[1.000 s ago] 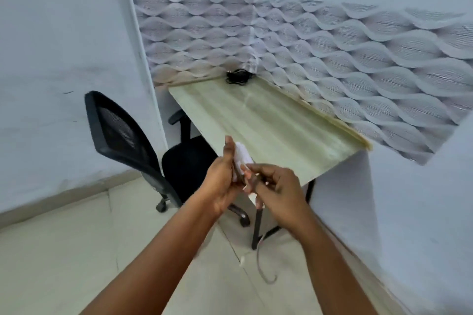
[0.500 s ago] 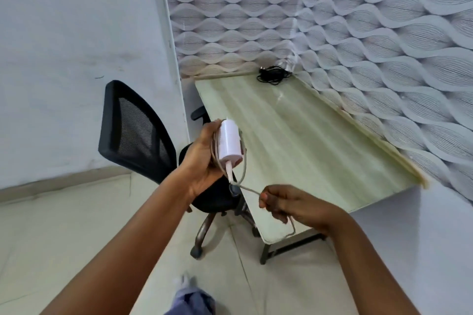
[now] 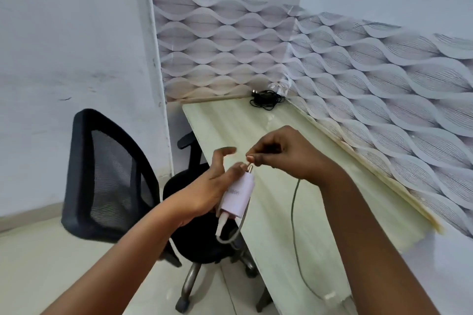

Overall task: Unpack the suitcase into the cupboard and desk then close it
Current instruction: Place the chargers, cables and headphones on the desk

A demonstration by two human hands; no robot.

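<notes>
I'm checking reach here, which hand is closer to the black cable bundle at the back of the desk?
Right. The right hand is over the desk, nearer the black cable bundle; the left hand sits lower, by the desk's near edge.

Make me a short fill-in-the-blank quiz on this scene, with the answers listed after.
1. The left hand holds a white ____.
2. The right hand pinches the charger's ____.
3. A black bundle of cable lies at the far corner of the ____.
4. Left of the desk stands a black ____.

Answers: charger; cable; desk; chair
</notes>
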